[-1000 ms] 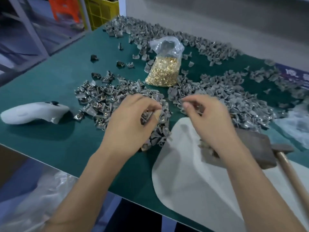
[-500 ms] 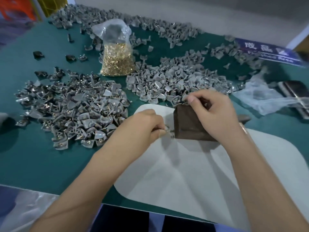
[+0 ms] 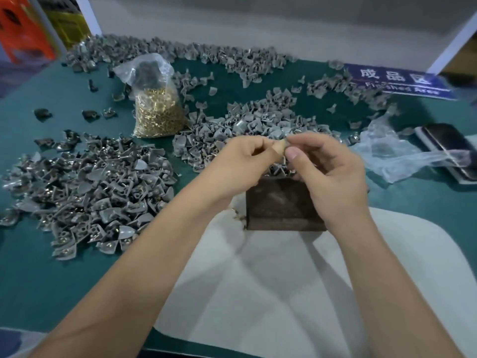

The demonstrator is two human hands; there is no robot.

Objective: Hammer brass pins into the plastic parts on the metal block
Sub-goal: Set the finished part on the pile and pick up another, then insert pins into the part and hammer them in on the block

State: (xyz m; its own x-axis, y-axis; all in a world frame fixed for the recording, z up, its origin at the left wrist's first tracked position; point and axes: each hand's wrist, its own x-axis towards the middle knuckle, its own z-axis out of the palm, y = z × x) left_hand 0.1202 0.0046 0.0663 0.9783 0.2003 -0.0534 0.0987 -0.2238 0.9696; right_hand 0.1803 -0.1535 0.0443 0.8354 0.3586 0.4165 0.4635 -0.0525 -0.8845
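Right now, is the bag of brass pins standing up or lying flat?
Standing up. The bag of brass pins sits upright on the green table, pins filling its lower half, its bunched plastic top pointing up.

Dull, rusty metal block; matt grey plastic parts — shiny brass pins.

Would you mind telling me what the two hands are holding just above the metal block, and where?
Both the left hand and right hand pinch one small grey plastic part at its edges; the exact grip is unclear.

Green table, grey plastic parts in heaps, bag of brass pins, white mat, metal block on the mat
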